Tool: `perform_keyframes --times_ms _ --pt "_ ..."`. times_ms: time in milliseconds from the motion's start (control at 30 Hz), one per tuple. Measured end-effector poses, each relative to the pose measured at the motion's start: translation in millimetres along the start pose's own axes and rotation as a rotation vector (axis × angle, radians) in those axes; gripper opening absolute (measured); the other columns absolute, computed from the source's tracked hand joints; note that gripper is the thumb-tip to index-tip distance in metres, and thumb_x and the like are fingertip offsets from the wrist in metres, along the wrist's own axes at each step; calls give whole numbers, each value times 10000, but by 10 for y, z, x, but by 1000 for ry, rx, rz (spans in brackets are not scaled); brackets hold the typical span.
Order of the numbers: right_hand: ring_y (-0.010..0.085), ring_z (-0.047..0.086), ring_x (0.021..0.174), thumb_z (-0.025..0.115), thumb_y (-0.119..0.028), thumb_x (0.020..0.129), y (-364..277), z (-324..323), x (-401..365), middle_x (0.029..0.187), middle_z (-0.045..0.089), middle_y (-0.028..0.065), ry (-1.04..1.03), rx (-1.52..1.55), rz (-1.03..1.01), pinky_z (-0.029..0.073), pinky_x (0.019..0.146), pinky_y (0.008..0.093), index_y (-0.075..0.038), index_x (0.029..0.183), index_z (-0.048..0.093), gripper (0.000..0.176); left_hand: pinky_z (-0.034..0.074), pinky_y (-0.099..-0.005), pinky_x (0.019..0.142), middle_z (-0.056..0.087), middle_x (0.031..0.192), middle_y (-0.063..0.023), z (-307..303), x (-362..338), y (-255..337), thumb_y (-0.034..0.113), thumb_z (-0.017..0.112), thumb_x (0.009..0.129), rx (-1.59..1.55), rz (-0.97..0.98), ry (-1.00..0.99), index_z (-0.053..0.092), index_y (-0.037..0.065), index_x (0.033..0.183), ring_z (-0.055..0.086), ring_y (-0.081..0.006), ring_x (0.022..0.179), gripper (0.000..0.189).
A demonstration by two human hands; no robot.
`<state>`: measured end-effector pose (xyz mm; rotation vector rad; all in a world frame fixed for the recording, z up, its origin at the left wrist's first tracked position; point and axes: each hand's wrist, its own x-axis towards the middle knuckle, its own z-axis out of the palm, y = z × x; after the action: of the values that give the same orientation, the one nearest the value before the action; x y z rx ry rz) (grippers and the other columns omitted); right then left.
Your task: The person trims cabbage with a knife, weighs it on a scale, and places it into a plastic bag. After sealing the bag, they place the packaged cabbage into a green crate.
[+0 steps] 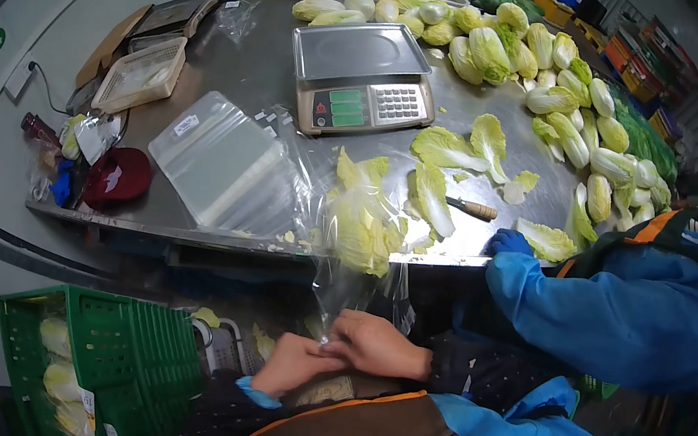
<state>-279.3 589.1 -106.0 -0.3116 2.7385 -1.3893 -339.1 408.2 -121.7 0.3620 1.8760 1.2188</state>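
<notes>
My left hand [298,367] and my right hand [383,347] meet in front of the table edge, fingers pinched together on the gathered end of a clear plastic bag [334,294]. The bag stretches up to the table, where its film lies over a napa cabbage [362,231] with yellow-green leaves at the edge. To the left of the cabbage lies a stack of clear plastic bags [224,162] with small labels. Loose cabbage leaves [433,197] and a wooden-handled knife [472,208] lie to its right.
A digital scale [360,81] stands on the metal table [237,61], with piled napa cabbages [487,55] behind. At right, a co-worker's blue sleeve [620,310] and gloved hand [511,242] reach the table edge. A green crate [126,365] holding cabbages stands at lower left. A red cap [117,177] lies left.
</notes>
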Motion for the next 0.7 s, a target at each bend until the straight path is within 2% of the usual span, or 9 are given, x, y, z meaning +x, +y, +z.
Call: perform_keyframes --times_ms 33,100,167,233,300,367,500,567,700 --pt "332 544 808 632 -209 816 -1 21 -7 814 523 140 -26 42 -18 442 699 392 -28 826 549 199 469 -282 586 658 669 -115 -52 -4 -3 212 753 692 77 34 2 682 -10 830 619 -137 617 271" --pt "339 541 779 627 -190 821 -15 12 10 816 520 141 -5 33 -43 440 685 397 -28 844 534 188 503 -331 671 669 864 -141 -55 156 316 190 766 650 888 743 661 654 39 1030 638 -316 728 424" --pt "339 528 758 624 -172 827 -64 -114 77 817 515 139 77 126 -59 435 664 383 -28 841 525 175 501 -340 715 649 986 -152 -49 284 309 178 781 610 741 800 420 614 38 1121 635 -324 805 555" --pt "273 550 736 585 -127 860 -124 -366 38 804 525 113 179 117 -98 442 653 345 -14 850 532 125 498 -332 738 639 1054 -158 9 72 371 204 805 597 277 295 205 581 6 1162 643 -291 847 639" --pt "200 575 742 549 -117 889 -143 -486 -39 816 556 98 89 328 167 454 665 315 -4 868 543 115 496 -280 728 676 948 -168 38 -184 391 254 798 653 293 133 251 616 -59 1064 640 -154 798 548" --pt "203 603 705 539 -90 876 -87 -322 -37 765 558 111 134 409 158 471 641 310 -6 874 562 87 485 -247 741 674 948 -99 197 -145 334 139 759 709 -223 4 58 600 -57 1097 611 -103 834 463" --pt "183 585 728 599 -149 863 -106 -274 -50 815 565 91 172 359 63 468 653 279 -12 887 577 141 463 -214 646 679 810 -56 293 -86 178 73 704 748 -12 122 188 664 -49 950 573 -51 735 240" --pt "211 574 725 678 -221 801 -161 -312 -80 796 547 96 160 59 102 469 650 305 -23 885 589 234 442 -209 593 673 712 -51 275 -184 313 69 706 727 39 114 277 692 -34 830 552 -36 674 146" --pt "330 560 769 682 -213 776 -48 -30 -69 816 535 139 40 115 3 442 662 383 -21 831 568 230 456 -221 619 672 683 -50 235 -231 371 89 721 703 71 87 275 701 -16 806 564 -37 681 148"
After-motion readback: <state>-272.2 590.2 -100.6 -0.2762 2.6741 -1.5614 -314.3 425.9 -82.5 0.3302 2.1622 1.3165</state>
